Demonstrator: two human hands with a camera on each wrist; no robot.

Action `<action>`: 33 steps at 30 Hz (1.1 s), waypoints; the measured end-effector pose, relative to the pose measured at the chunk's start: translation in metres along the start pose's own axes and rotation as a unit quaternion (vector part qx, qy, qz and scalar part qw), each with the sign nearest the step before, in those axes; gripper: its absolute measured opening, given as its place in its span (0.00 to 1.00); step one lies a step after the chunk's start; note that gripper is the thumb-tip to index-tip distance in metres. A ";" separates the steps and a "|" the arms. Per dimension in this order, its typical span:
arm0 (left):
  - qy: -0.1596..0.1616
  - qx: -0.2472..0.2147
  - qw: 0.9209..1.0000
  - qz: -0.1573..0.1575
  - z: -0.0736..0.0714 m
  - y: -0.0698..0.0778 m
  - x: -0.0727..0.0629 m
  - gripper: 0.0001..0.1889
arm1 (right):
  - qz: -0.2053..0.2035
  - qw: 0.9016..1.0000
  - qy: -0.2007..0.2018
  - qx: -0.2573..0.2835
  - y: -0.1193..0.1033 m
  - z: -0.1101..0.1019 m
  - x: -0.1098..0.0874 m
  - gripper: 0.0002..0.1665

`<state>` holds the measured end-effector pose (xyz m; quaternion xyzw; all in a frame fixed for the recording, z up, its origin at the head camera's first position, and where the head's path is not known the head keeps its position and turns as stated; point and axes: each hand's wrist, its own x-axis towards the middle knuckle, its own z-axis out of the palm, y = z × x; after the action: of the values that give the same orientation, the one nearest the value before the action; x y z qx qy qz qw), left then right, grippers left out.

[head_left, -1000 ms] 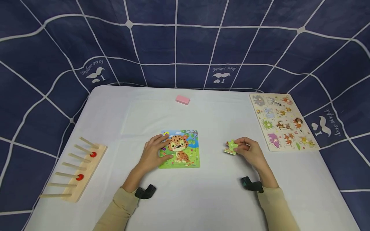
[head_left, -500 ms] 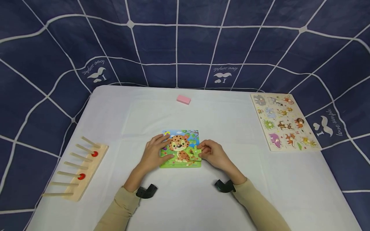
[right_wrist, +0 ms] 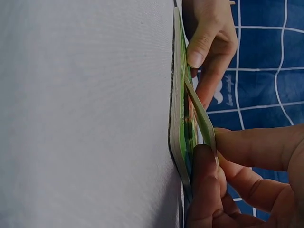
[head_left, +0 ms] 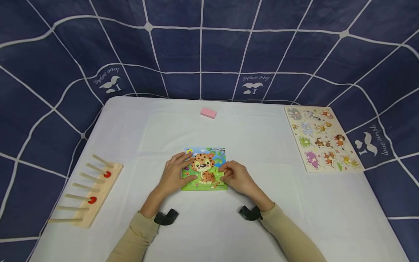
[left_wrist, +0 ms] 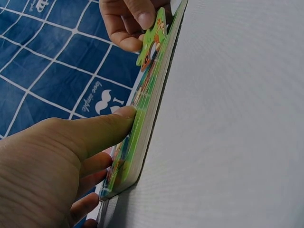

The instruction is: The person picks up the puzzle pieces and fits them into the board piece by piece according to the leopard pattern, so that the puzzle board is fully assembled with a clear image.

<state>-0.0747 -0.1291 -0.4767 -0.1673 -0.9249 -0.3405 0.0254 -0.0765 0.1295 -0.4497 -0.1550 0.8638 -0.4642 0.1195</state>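
Note:
A square jigsaw puzzle [head_left: 202,164] with a spotted leopard cub lies flat on the white table. My left hand [head_left: 173,173] rests on its left part, thumb and fingers spread and fairly straight. In the left wrist view the thumb presses on the puzzle's face. From the right side, my right hand [head_left: 240,177] pinches a green puzzle piece [left_wrist: 154,40] between thumb and fingers. This piece is tilted over the puzzle's right part, one edge down near the surface and the gripped edge raised, as the right wrist view shows. Whatever lies under the piece is hidden.
A wooden peg rack [head_left: 98,196] with two red beads stands at the left. A pink block [head_left: 208,112] lies near the table's far edge. At the right lies a wooden animal knob puzzle [head_left: 322,140]. A dark blue checked cloth [head_left: 226,51] hangs behind.
My right hand has carried the puzzle piece leftward from the open table to over the leopard puzzle, then shifted slightly further left. My left hand has stayed on the puzzle.

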 end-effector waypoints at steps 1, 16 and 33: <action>0.000 0.001 1.000 0.000 0.000 0.000 0.000 0.34 | -0.001 1.000 -0.001 -0.004 0.000 0.000 0.000 0.12; 0.000 -0.006 1.000 -0.003 0.000 -0.001 -0.001 0.34 | -0.007 0.998 -0.006 -0.066 0.000 0.004 0.000 0.12; 0.004 -0.008 1.000 -0.001 0.000 -0.001 -0.001 0.35 | -0.015 0.993 0.012 -0.113 -0.003 0.009 0.000 0.13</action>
<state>-0.0741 -0.1296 -0.4773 -0.1656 -0.9220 -0.3489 0.0272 -0.0730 0.1210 -0.4523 -0.1746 0.9099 -0.3670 0.0835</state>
